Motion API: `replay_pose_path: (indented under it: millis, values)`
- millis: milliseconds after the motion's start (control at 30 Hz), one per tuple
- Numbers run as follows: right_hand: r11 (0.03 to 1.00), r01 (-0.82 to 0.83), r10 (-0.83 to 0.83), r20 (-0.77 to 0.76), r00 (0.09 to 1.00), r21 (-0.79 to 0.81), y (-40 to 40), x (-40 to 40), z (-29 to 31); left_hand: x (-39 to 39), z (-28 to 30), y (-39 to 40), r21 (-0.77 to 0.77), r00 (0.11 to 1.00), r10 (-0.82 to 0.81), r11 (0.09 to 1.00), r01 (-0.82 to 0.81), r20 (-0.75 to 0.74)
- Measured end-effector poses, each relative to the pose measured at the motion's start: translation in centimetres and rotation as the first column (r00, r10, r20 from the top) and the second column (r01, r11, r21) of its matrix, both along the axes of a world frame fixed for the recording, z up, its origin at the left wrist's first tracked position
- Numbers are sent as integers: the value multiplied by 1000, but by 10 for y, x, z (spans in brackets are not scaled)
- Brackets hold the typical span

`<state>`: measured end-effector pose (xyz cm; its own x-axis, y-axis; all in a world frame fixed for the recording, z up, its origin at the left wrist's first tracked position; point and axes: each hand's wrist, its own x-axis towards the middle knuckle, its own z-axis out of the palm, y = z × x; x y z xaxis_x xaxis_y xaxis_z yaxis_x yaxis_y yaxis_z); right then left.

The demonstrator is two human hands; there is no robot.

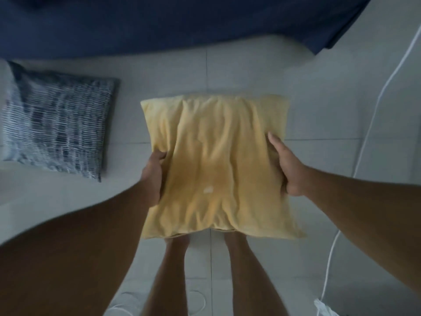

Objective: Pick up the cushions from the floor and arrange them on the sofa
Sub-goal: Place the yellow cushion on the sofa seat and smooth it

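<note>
My left hand curls its fingers into the left edge of a yellow cushion, pinching the fabric so that it bunches; my right hand clasps the opposite edge, thumb lying flat on top, the other fingers hidden underneath. Both hands are closed on the cushion, which fills the centre of the frame and looks lifted off the pale tiled floor, since my bare legs and feet show beneath its lower edge. The cover is wrinkled, with a small pale mark near its lower middle. Moving outward, my forearms run from the bottom corners up to the hands. At the left of the frame, a second cushion, blue with thin white stripes, lies flat on the floor, well apart from the yellow one. Across the top of the frame stretches a dark blue surface, which I take to be the sofa front or its cover. A white cable runs down the right side. I judge the task barely begun: one cushion is in hand but not yet placed, the striped one is untouched, and nothing visible sits on the sofa. The sofa seat is cut off at the top, so I cannot tell whether other cushions are already there. The striped cushion is blurred, and its left edge is cropped.
</note>
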<state>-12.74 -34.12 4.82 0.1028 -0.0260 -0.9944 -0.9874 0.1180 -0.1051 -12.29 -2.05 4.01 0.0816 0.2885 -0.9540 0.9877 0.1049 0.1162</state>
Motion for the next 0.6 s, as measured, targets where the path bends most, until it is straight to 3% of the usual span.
replay_pose_path:
  millis: [233,467,600]
  values:
    - [992,49,-42,65,997,-113,-15,23,95,46,119,-11,83,996,-13,997,5,94]
    - [995,57,-22,367,930,-85,-25,102,232,126,256,-28,145,940,1,988,-54,340]
    - [995,53,-8,472,882,-83,-32,142,303,160,328,-33,102,905,17,993,-67,426]
